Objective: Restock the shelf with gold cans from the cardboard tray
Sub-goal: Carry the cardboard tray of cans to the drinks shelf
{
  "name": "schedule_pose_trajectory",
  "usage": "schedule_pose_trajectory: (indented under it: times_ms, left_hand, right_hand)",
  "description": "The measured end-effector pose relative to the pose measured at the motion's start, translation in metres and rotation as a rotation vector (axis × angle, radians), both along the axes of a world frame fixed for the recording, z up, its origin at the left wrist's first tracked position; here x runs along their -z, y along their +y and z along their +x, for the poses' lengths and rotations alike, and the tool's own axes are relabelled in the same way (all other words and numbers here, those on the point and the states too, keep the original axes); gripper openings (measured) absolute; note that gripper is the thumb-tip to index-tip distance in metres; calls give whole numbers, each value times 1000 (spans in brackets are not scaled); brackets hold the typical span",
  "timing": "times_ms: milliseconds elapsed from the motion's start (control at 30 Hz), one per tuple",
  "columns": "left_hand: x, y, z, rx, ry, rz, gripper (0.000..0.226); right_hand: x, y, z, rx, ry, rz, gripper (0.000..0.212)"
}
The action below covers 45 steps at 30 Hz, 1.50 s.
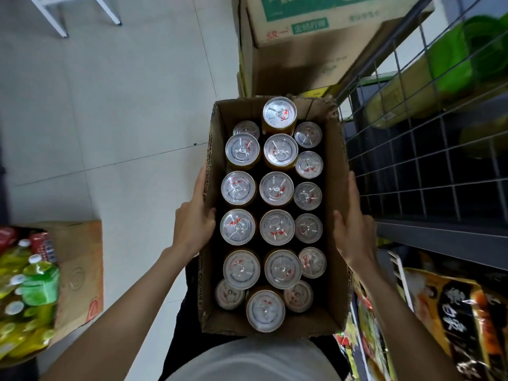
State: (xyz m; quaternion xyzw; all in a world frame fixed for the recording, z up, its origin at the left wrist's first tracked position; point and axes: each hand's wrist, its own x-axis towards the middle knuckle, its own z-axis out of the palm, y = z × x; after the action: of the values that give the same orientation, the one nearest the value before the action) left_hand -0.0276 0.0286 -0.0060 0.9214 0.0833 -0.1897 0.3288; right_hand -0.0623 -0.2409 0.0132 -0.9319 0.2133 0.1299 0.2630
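A brown cardboard tray is held in front of my body above the floor. It is packed with several gold cans standing upright, silver pull-tab lids facing me; some stand higher than others. My left hand presses flat on the tray's left wall, thumb over the rim. My right hand grips the right wall the same way. The shelf with a wire-grid front is directly to the right of the tray.
A stack of large cardboard boxes stands beyond the tray. On the floor at the left is an open box beside green and yellow bottles. Snack packets fill the lower right shelf. Green and yellow bags lie behind the wire grid.
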Motion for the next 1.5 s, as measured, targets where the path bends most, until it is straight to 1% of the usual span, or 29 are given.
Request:
schedule_pose_trajectory:
  times_ms: [200,367,533,767,900,1000,1233,1500]
  left_hand:
    - [-21,48,-19,-12,9,-33,92]
    - [-35,106,-13,-53,47,-45,90]
    - [-50,192,10,-5,17,-89,88]
    - [-77,316,59,28,-28,-46,87]
    - [-80,367,90,-7,-42,-49,86]
    - [-80,402,121,-48,-24,-38,87]
    - [-80,464,220,-127,30,-11,92]
    - [-103,514,342,-273,43,1,92]
  right_hand:
    - [-17,43,-15,-36,6,-13,81]
    - [-26,99,-10,-62,-28,-46,82]
    - [-35,181,2,-54,-100,-50,87]
    - [-57,308,50,-47,-160,31,82]
    - [-62,355,92,-83,-134,37,80]
    - [-59,389,136,-145,-133,42,83]
    - [-58,444,258,-267,-137,86,84]
    - [-62,500,415,-378,-114,115,80]
